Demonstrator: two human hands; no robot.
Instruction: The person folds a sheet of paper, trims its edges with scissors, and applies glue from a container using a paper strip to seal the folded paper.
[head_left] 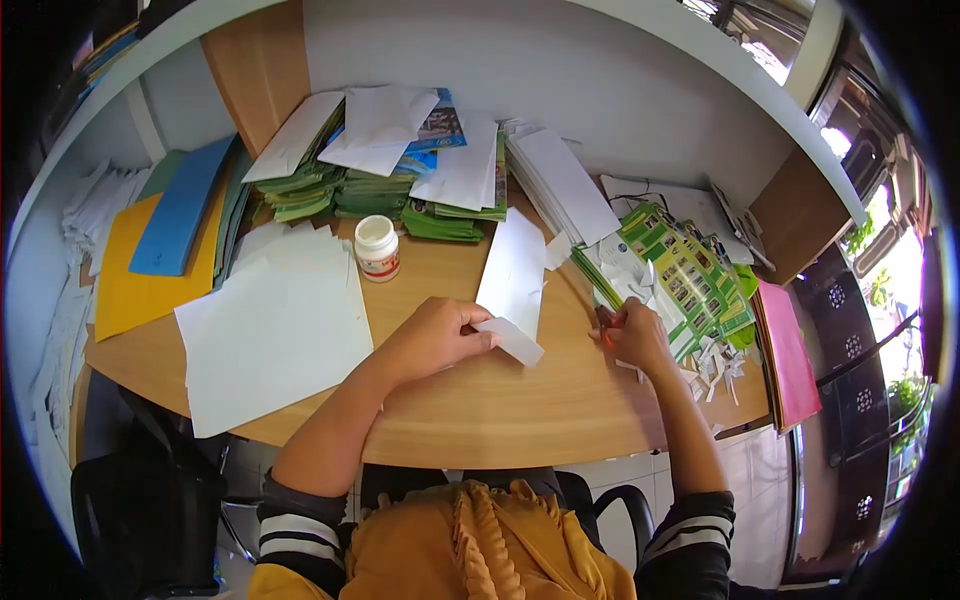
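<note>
My left hand (pixel 432 338) pinches a small folded-looking piece of white paper (pixel 515 343) between thumb and fingers, low over the desk. Just beyond it lies a long white paper (pixel 513 265), flat on the wood. My right hand (pixel 641 336) is closed around scissors (pixel 605 322) with red-and-dark handles; the blades appear to point away from me, over green printed booklets (pixel 672 262). Paper scraps (pixel 715 368) lie beside and beyond that hand. An open white jar (pixel 377 250) with a red label stands upright beyond my left hand.
Large white sheets (pixel 275 320) cover the desk's left side, with blue (pixel 185 205) and yellow (pixel 125 270) folders behind. Stacks of green booklets (pixel 300 195) and white papers (pixel 565 185) line the back. Pink folders (pixel 788 355) sit at the right edge. A black chair (pixel 140 510) stands lower left.
</note>
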